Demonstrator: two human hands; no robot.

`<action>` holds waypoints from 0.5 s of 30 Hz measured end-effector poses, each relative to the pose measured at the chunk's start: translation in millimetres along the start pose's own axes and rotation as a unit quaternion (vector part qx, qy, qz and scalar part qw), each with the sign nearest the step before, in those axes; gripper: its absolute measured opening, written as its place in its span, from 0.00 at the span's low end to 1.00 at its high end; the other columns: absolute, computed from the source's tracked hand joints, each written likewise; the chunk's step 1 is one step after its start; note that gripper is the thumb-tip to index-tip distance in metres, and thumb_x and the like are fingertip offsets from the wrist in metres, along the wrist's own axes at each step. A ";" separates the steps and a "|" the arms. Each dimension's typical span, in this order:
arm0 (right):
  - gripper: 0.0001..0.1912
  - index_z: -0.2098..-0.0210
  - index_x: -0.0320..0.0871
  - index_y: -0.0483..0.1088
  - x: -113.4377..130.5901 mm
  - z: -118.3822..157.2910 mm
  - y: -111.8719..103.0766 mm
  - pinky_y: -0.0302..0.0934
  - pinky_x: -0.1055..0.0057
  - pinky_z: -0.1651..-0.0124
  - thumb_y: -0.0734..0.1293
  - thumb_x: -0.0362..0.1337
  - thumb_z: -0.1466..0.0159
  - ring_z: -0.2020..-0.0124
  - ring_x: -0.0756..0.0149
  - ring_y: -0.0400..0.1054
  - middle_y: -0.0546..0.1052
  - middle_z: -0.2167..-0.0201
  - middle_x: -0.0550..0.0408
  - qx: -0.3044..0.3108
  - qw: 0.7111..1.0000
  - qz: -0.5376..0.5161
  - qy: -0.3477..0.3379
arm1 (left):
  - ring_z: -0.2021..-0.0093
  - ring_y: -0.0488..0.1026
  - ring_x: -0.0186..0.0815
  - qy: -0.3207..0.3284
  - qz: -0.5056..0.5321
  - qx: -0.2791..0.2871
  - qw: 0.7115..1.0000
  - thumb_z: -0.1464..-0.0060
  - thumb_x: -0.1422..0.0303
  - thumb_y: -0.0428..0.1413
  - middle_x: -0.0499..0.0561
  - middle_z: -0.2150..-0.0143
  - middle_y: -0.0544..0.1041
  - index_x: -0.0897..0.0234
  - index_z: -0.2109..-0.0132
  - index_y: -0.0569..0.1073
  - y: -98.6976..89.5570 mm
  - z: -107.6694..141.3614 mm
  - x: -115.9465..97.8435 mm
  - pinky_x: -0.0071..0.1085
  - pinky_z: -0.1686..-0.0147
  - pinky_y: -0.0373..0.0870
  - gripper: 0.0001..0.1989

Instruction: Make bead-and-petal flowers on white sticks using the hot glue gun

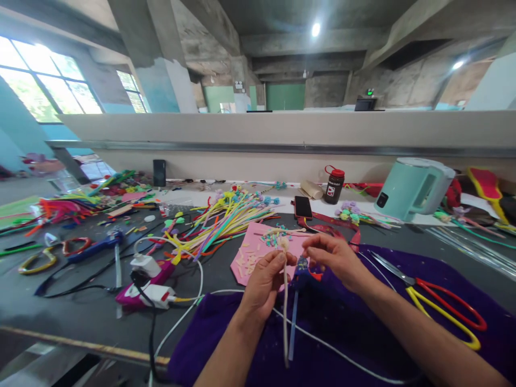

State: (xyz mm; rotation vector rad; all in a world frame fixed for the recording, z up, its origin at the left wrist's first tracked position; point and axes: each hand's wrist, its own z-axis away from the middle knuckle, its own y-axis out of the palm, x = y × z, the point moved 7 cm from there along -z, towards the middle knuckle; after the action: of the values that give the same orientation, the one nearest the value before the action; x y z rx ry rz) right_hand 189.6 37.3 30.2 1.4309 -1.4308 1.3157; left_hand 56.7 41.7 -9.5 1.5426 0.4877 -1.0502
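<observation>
Cream-coloured and fuzzy, a pipe cleaner (286, 317) stood nearly upright at the lower centre of the frame, its pale, bunched top pinched between the thumb and fingers of the person's left hand (264, 279). The right hand (336, 258) was raised just beside that top, fingers curled and drawn together; from where I stood, I could not tell whether they held anything.

Just below the right hand, a blue glue gun (302, 275) lay on purple cloth (342, 328), a translucent stick trailing from it. Behind the hands, a pink sheet (250, 236) carried short cream and teal pieces. Red-and-yellow-handled scissors (411, 281) lay open at the lower right. Colourful pipe cleaners (226, 223) fanned across the dark tabletop (36, 306) at centre, left of a phone (302, 207). A brown bottle (334, 188) and a mint-green kettle (405, 188) stood farther back, toward the right.
</observation>
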 end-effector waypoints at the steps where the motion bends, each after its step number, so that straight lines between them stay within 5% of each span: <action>1: 0.10 0.65 0.41 0.67 -4.5 1.9 7.7 0.54 0.78 0.79 0.64 0.40 0.44 0.77 0.72 0.65 0.73 0.72 0.55 0.023 0.999 -0.029 0.030 | 0.70 0.68 0.28 0.009 0.001 -0.002 1.000 0.55 0.68 0.58 0.49 0.69 0.73 0.68 0.70 0.74 -0.4 0.0 -0.9 0.21 0.75 0.64 0.06; 6: 0.11 0.68 0.40 0.67 -16.0 11.7 37.1 0.48 0.80 0.83 0.65 0.41 0.45 0.79 0.74 0.65 0.74 0.71 0.56 0.063 0.988 -0.102 0.095 | 0.73 0.67 0.27 0.044 0.014 -0.003 0.999 0.55 0.69 0.58 0.48 0.69 0.72 0.67 0.69 0.75 -2.5 -2.6 -0.8 0.24 0.72 0.64 0.06; 15: 0.08 0.71 0.40 0.66 -17.7 12.8 52.9 0.44 0.80 0.84 0.66 0.38 0.46 0.84 0.78 0.59 0.67 0.81 0.63 0.072 0.983 -0.137 0.097 | 0.74 0.67 0.27 0.065 -0.019 -0.015 0.998 0.57 0.70 0.59 0.47 0.74 0.73 0.67 0.68 0.75 -2.1 -2.3 0.0 0.23 0.73 0.63 0.06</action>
State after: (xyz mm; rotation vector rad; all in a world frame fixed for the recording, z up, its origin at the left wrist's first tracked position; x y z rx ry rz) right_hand 142.4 22.4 1.3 1.4871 -0.9904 1.3575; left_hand 55.8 44.4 -10.8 1.5862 0.6215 -0.9717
